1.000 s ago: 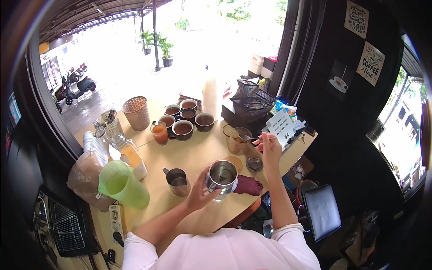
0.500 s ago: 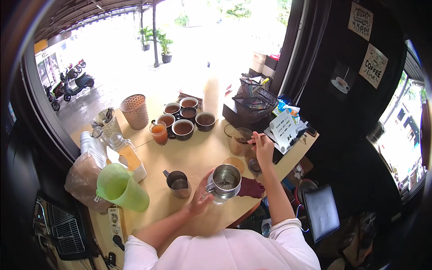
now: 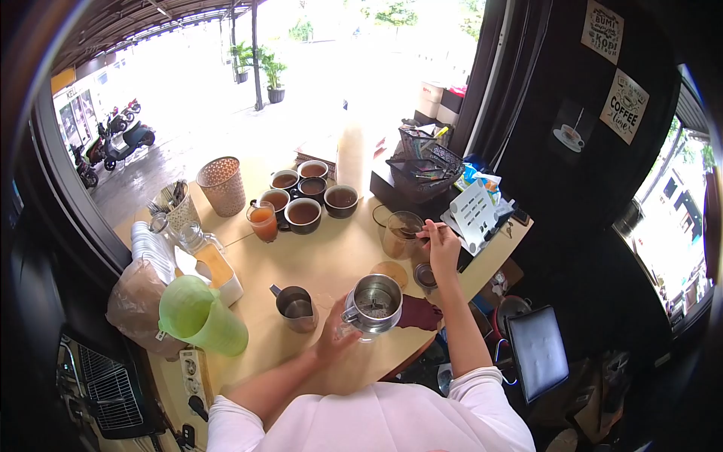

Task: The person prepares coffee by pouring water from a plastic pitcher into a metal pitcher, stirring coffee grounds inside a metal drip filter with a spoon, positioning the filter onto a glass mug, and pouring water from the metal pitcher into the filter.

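My left hand (image 3: 336, 337) is wrapped around the side of a clear glass (image 3: 367, 339) that carries a metal drip coffee filter (image 3: 376, 310). The filter's top is uncovered, and dark grounds show around the small fitting inside it. My right hand (image 3: 441, 242) is pinched at the rim of a clear jar (image 3: 399, 242) of brown powder. The thin handle of a spoon seems to be between its fingertips, with most of it hidden. A round wooden lid (image 3: 389, 273) and a small metal piece (image 3: 425, 277) lie near the jar. Left of the glass stands a metal milk pitcher (image 3: 297, 309).
Several dark cups (image 3: 303, 215) of brown drink and a glass of orange drink (image 3: 263, 221) stand further back. A green pitcher (image 3: 203, 316) and a power strip (image 3: 195, 377) are at the left. A maroon cloth (image 3: 422, 315) lies near the right table edge.
The view has shifted slightly. My left hand still steadies the glass and filter, and my right hand stays at the jar with little visible movement.
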Tool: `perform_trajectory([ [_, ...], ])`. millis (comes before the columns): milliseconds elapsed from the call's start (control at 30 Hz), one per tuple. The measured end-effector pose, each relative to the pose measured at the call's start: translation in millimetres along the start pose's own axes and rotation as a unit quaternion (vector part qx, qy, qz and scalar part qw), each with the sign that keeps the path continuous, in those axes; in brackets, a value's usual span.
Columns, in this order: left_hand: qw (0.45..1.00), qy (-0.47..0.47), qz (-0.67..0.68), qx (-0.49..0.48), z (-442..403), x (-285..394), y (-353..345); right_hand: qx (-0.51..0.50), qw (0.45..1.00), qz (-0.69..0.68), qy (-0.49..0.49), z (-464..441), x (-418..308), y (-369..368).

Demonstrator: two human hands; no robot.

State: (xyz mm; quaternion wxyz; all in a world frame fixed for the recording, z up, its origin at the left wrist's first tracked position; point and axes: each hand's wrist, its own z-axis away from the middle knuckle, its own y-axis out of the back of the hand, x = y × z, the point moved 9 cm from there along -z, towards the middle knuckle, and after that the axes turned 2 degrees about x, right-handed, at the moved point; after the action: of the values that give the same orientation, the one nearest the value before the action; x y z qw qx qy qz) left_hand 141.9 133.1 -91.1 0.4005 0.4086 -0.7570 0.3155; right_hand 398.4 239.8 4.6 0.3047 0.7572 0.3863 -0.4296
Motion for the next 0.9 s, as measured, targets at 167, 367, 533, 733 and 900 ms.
perform_trajectory([
  [167, 1.0, 0.006, -0.011, -0.006, -0.3, -0.5, 0.7, -0.008, 0.999, 0.031, 0.039, 6.1, -5.8, 4.0],
  [367, 1.0, -0.029, 0.011, 0.002, -12.6, 33.8, -10.2, -0.025, 0.993, 0.043, 0.106, 23.6, -24.7, 13.3],
  [533, 0.999, -0.035, -0.022, -0.007, -9.9, 30.2, -8.6, -0.034, 0.99, 0.008, 0.133, 43.3, -55.6, 23.3],
  [733, 0.999, -0.039, -0.025, -0.013, -7.3, 15.7, -4.9, -0.05, 0.987, -0.04, 0.151, 73.4, -92.7, 36.9],
  [900, 1.0, -0.029, 0.008, -0.001, -6.8, 9.2, -3.9, -0.077, 0.974, -0.088, 0.196, 106.8, -133.5, 51.8],
])
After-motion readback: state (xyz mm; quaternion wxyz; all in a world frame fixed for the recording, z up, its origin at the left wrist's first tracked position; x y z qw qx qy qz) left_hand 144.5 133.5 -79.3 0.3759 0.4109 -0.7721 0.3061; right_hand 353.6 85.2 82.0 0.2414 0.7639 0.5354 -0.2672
